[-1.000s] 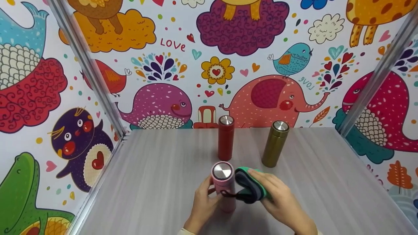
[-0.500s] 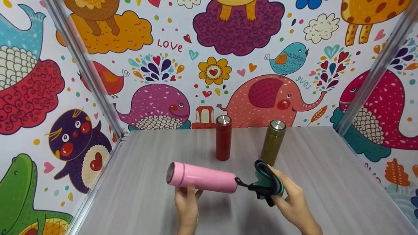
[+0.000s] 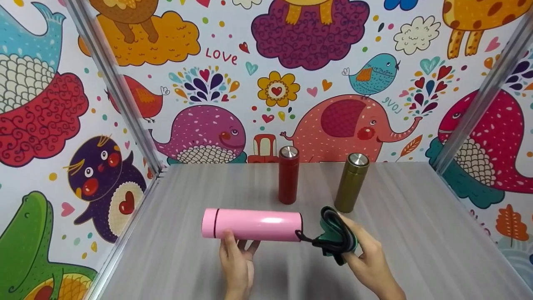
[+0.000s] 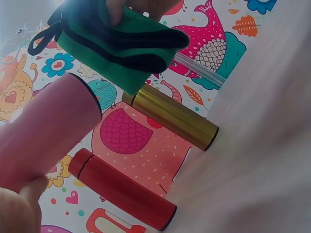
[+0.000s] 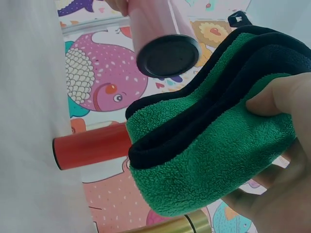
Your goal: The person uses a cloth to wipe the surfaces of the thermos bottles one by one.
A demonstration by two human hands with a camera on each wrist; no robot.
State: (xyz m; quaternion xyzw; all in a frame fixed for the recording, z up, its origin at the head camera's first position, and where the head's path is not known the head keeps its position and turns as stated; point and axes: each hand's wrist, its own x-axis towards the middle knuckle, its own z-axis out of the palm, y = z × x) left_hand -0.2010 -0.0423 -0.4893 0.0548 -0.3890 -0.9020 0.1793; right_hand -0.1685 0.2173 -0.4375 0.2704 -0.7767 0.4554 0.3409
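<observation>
My left hand (image 3: 236, 262) grips a pink thermos (image 3: 258, 225) from below near its lid end, holding it sideways above the table. Its lid points left; the black base (image 5: 169, 56) shows in the right wrist view. In my right hand (image 3: 368, 254) is a folded green cloth (image 5: 209, 141) with dark edging, pinched between thumb and fingers. A black hanging loop (image 3: 306, 237) on the cloth reaches toward the thermos's base end and overlaps it in the head view. Most of the left fingers are hidden behind the thermos.
A red thermos (image 3: 288, 177) stands upright behind the pink one. To its right is an upright gold thermos (image 3: 352, 183), just beyond the cloth. The grey table (image 3: 187, 191) ends at patterned walls (image 3: 208, 83) with metal corner posts (image 3: 114, 87).
The pink thermos has gone from upright to lying sideways in my left hand, its lid swinging to the left. My right hand with the cloth has shifted slightly right.
</observation>
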